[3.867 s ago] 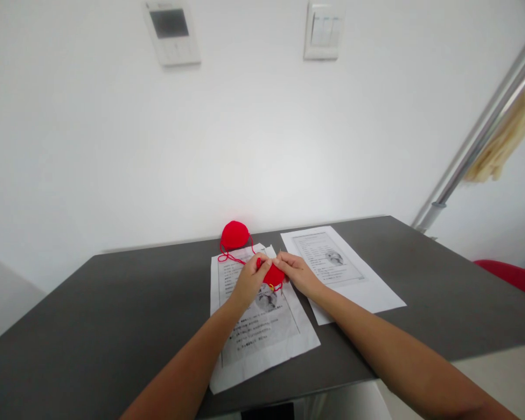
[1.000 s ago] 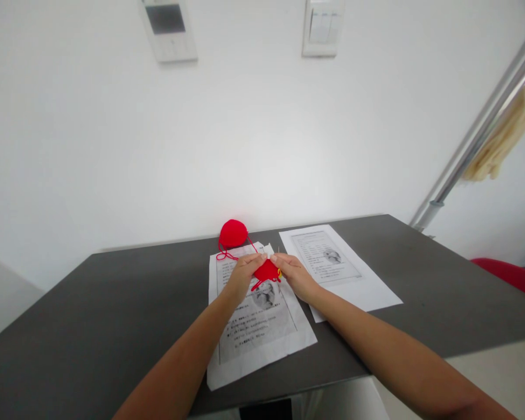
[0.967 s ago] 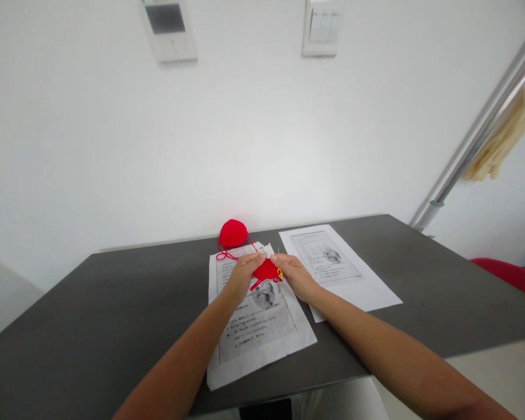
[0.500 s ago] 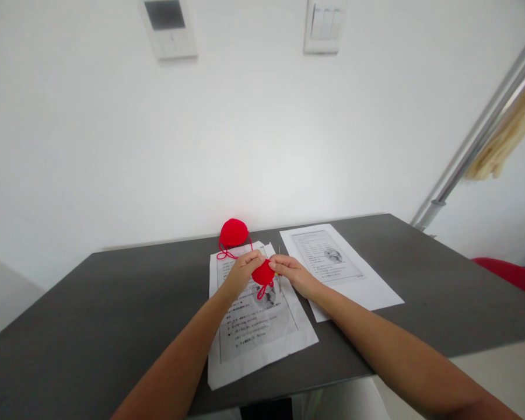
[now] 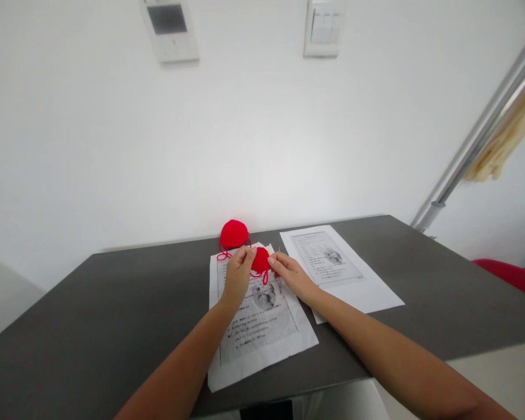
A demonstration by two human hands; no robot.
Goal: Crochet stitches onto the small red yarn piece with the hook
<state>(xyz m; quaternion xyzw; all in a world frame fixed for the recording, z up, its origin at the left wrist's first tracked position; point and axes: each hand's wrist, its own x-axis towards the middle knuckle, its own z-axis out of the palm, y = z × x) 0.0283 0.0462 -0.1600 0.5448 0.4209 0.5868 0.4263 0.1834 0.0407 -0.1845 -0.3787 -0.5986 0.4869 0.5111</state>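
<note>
Orientation: clock face centred on the red piece, twelve towards the wall.
Table: dark top (image 5: 149,303), reaching past both forearms.
Creased sheet: printed page (image 5: 262,350) spread from beneath the work towards six. Could be dragged or crumpled if pressed by a wrist.
Loose strand: red loop (image 5: 265,277) hanging between five and six, over the print. Could be snagged by a finger or pulled tight if caught.
Left hand: seen at eight (image 5: 237,279); thumb and fingers closed, with the near-left edge of the piece pinched. If pinched too hard, the fabric could be bunched and stitches hidden.
Right hand: seen at four (image 5: 291,277); fingertips drawn together at the piece's right edge. A slender tool (image 5: 279,251) appears to be held, its tip upright; how firmly cannot be told. Stitches could be split or dropped if it is tilted or slipped out.
Red piece: small, yarn-made, rounded (image 5: 259,261), held between both hands above the creased sheet.
Yellow bit: tiny (image 5: 268,251), between one and two, beside the piece; attachment unclear. Could be knocked loose by the right fingers.
Second sheet: flat page (image 5: 376,291) at three, partly under the right forearm. Could be shifted by the sleeveless arm.
Yarn ball: red (image 5: 233,234), between ten and eleven, near the wall (image 5: 262,128). Could be rolled, or its slack loops (image 5: 223,255) knotted, by a sharp tug.
</note>
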